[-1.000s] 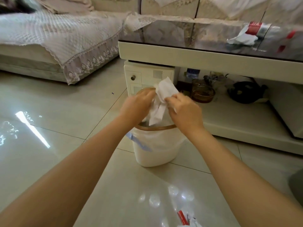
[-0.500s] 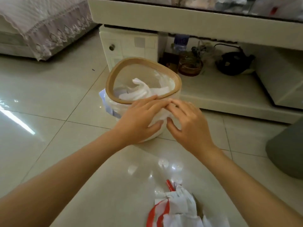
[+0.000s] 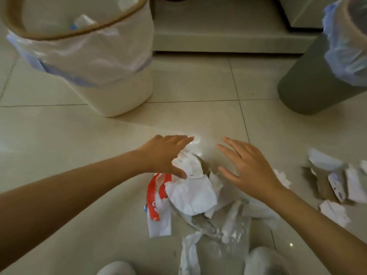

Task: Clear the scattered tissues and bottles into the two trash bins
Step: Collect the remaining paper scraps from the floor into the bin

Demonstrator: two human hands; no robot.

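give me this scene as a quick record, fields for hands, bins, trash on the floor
left hand: left hand, fingers straight, over the top of the tissue pile, holds nothing
right hand: right hand, fingers spread, beside the pile, holds nothing
white bin: white bin upper left, tan rim, liner bag, some trash inside
grey bin: grey bin upper right, bluish liner
floor centre: white tissues with a red and white wrapper and clear plastic
floor right: more scraps of tissue and brown paper
task state: floor not yet cleared
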